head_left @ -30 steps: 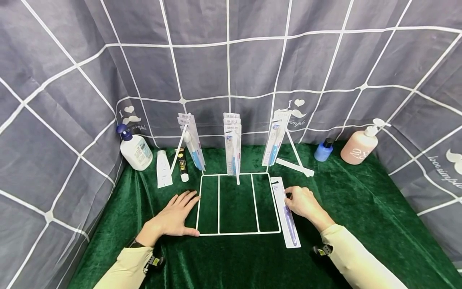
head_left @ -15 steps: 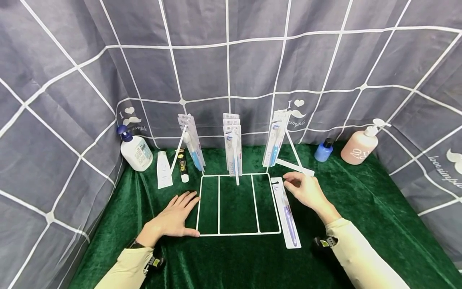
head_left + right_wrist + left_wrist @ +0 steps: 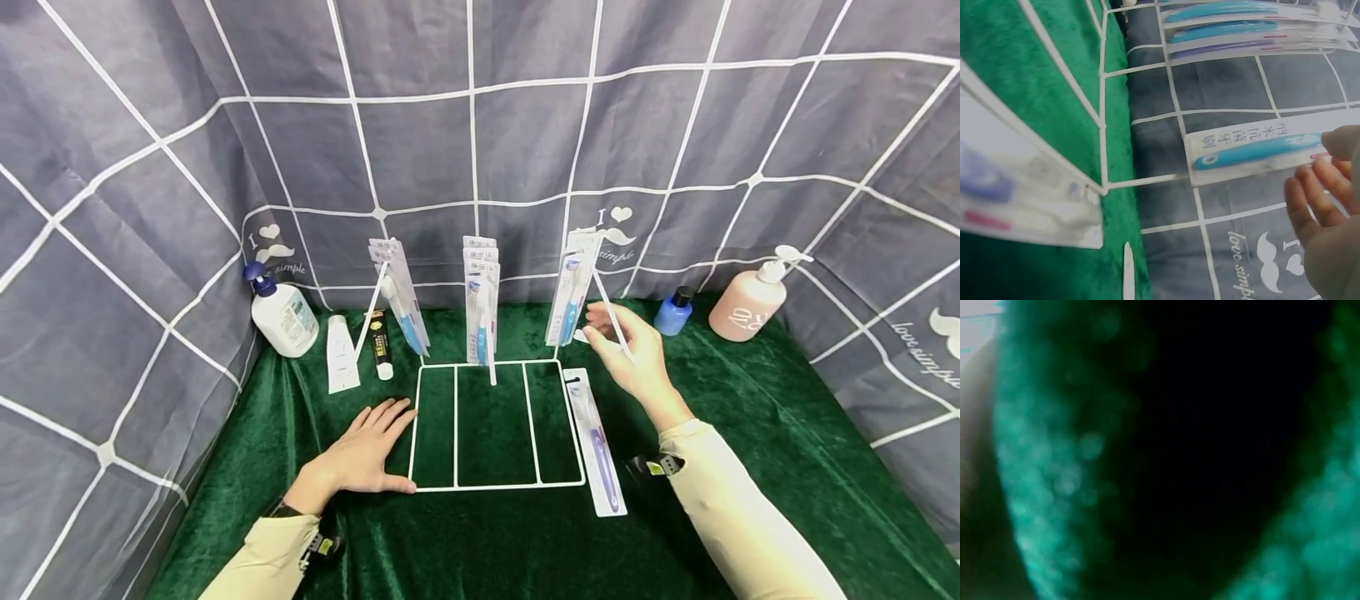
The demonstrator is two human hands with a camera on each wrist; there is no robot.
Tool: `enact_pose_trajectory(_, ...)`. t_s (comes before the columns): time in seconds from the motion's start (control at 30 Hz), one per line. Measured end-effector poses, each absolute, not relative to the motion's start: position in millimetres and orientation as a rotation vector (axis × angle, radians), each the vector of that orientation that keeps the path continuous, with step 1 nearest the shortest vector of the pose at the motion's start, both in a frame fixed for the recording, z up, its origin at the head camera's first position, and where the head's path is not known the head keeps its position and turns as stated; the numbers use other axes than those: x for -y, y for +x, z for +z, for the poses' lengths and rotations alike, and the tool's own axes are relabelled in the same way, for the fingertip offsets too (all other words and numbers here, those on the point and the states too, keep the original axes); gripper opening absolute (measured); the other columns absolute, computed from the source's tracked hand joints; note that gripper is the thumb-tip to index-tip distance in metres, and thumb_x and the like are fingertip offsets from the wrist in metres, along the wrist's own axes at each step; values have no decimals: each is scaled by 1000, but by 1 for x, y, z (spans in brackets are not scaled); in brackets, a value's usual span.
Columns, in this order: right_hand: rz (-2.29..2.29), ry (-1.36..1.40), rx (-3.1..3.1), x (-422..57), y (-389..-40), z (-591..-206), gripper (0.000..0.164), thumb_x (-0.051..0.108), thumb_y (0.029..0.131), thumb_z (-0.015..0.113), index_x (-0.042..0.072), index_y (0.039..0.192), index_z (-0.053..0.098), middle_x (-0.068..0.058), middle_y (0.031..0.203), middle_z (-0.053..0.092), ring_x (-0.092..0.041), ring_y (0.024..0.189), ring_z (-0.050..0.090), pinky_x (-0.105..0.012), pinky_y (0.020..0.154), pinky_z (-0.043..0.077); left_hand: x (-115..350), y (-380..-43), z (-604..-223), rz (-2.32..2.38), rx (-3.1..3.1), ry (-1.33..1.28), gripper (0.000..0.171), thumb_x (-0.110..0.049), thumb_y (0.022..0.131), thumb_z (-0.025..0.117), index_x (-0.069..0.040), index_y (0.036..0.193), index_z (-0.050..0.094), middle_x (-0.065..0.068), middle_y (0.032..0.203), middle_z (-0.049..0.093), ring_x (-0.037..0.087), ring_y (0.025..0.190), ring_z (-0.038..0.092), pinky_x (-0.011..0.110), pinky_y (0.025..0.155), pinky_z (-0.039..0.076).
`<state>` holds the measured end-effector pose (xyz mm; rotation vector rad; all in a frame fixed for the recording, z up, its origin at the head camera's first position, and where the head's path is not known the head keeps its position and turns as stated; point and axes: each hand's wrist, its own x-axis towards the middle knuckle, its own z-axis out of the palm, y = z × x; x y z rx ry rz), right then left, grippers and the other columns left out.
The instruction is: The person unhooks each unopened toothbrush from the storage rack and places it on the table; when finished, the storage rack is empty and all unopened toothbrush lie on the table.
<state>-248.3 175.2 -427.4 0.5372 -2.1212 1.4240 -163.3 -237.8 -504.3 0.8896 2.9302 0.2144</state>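
Note:
My left hand (image 3: 363,454) lies spread on the green cloth, its thumb and fingertips at the left side of a white wire rack (image 3: 455,425). My right hand (image 3: 633,350) is raised behind a slanted white bar, fingers loosely bent beside the right-hand packaged toothbrushes (image 3: 567,292). In the right wrist view my thumb overlaps the end of a blue-handled packaged toothbrush (image 3: 1254,150); whether it touches cannot be told. More packs hang at the middle (image 3: 481,312) and left (image 3: 403,304). A packaged purple toothbrush (image 3: 596,446) lies flat right of the rack's base. The left wrist view is blurred.
A white pump bottle (image 3: 285,317), a white tube (image 3: 342,354) and a black tube (image 3: 381,342) are at left. A blue bottle (image 3: 672,311) and a pink pump bottle (image 3: 750,304) stand at right. Grey curtain (image 3: 525,142) hangs behind.
My right hand has left the purple toothbrush pack and moved away from me, up beside the right-hand hanging packs. The middle packs have shifted slightly. My left hand stays put.

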Motion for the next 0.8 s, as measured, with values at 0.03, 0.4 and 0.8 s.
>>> enact_pose_trajectory(0.03, 1461, 555, 2077, -172, -249, -423, 31, -3, 76, 68, -3, 107, 63, -19, 94, 66, -12, 78, 62, -17, 71, 48, 238, -163, -504, 218, -2930, 890, 110, -82, 60, 52, -16, 144, 28, 7, 149, 26, 30, 136, 23, 55, 104, 22)
enact_pose_trajectory(0.4, 1634, 616, 1919, -156, -259, -399, 37, -14, 72, 66, -12, 107, 54, -24, 96, 60, -30, 80, 60, -29, 75, 50, 239, -164, -510, 228, -2910, 866, 111, -84, 59, 50, -19, 145, 25, 6, 150, 23, 28, 137, 20, 55, 105, 19)
enact_pose_trajectory(0.8, 1598, 471, 2046, -158, -274, -407, 22, 2, 78, 69, -2, 96, 57, -12, 86, 62, -8, 79, 59, -13, 69, 46, 240, -166, -511, 251, -2922, 884, 110, -82, 59, 53, -17, 144, 27, 7, 149, 24, 30, 136, 21, 55, 105, 19)
